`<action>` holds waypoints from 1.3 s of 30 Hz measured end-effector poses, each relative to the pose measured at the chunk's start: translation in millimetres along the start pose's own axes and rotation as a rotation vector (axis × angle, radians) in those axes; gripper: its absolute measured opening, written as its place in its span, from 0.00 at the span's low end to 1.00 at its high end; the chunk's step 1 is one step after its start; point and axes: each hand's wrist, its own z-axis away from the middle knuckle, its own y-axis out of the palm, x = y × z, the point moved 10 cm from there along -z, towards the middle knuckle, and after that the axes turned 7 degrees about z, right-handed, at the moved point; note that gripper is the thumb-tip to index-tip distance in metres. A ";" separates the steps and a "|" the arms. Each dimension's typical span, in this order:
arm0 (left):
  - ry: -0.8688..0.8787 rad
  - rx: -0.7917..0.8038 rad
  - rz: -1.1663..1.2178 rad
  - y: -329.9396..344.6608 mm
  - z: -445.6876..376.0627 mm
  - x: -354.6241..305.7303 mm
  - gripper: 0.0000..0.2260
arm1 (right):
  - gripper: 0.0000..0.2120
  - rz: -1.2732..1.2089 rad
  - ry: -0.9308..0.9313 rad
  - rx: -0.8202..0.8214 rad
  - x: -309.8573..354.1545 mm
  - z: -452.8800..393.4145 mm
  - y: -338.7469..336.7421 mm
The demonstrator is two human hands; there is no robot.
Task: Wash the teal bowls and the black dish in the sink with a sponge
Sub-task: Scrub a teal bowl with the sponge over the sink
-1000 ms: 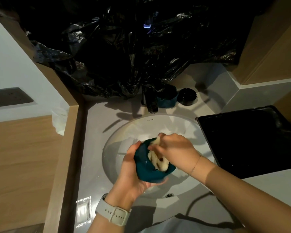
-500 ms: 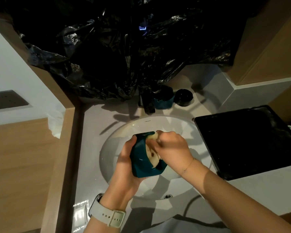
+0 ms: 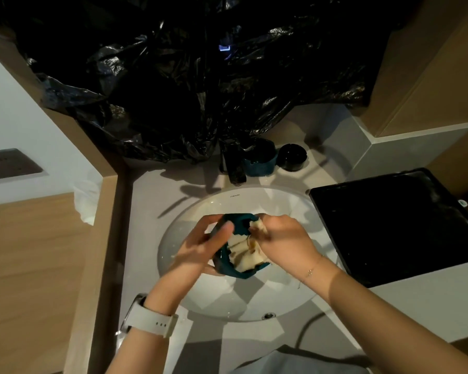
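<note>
Over the white round sink, my left hand grips a teal bowl tipped on its side, thumb on its rim. My right hand holds a pale sponge and presses it into the bowl's inside. A second teal bowl stands on the counter behind the sink, just right of the dark tap. The small black dish sits right beside that bowl.
A crumpled black plastic sheet hangs over the wall behind the tap. A black cooktop lies on the counter right of the sink. Wooden panels close in the left side. A white plastic bag hangs at the left.
The bowl has turned in my left hand, whose thumb now lies over the rim. My right hand has worked the sponge round inside it. Both hands sit slightly farther from me.
</note>
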 end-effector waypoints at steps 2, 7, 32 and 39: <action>0.095 -0.012 -0.226 0.5 -1.9 -5.1 0.25 | 0.08 0.059 -0.025 0.001 8.3 -4.9 -6.3; 0.338 -0.314 -0.436 -1.5 -0.5 -24.6 0.15 | 0.13 -0.216 0.213 0.019 -16.0 -10.9 8.8; 0.166 -0.186 -0.269 9.1 -12.1 21.2 0.22 | 0.09 -0.695 0.479 0.214 -53.3 2.1 79.2; 0.733 0.216 -1.060 41.5 -1.5 -10.5 0.20 | 0.04 -0.052 0.174 0.365 -52.2 -46.6 27.8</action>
